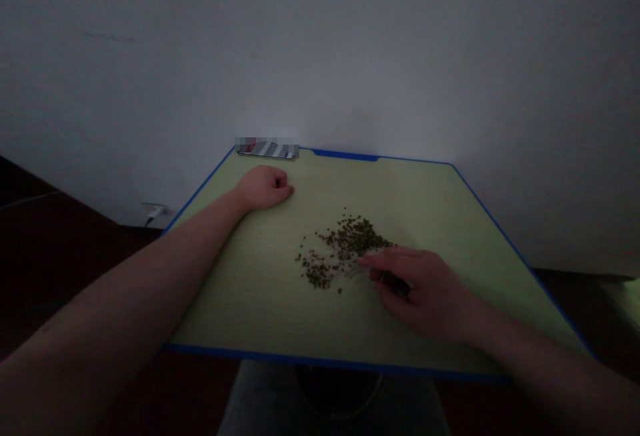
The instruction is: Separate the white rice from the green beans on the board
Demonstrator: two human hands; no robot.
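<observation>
On the pale yellow-green tabletop lies a loose pile of small dark green beans, mixed with tiny whitish grains. Some beans have scattered off to the pile's left. My right hand is closed at the pile's near right edge, its fingertips among the grains. It grips what looks like a fork, with thin pale tines pointing left; most of the handle is hidden in the palm. My left hand rests as a fist on the table, apart from the beans, and nothing shows in it.
The folding table has a blue rim and stands against a pale wall. A phone-like flat object lies at the far left corner, partly blurred. Below the near edge is a dark round container between my legs. A plug sits in the wall.
</observation>
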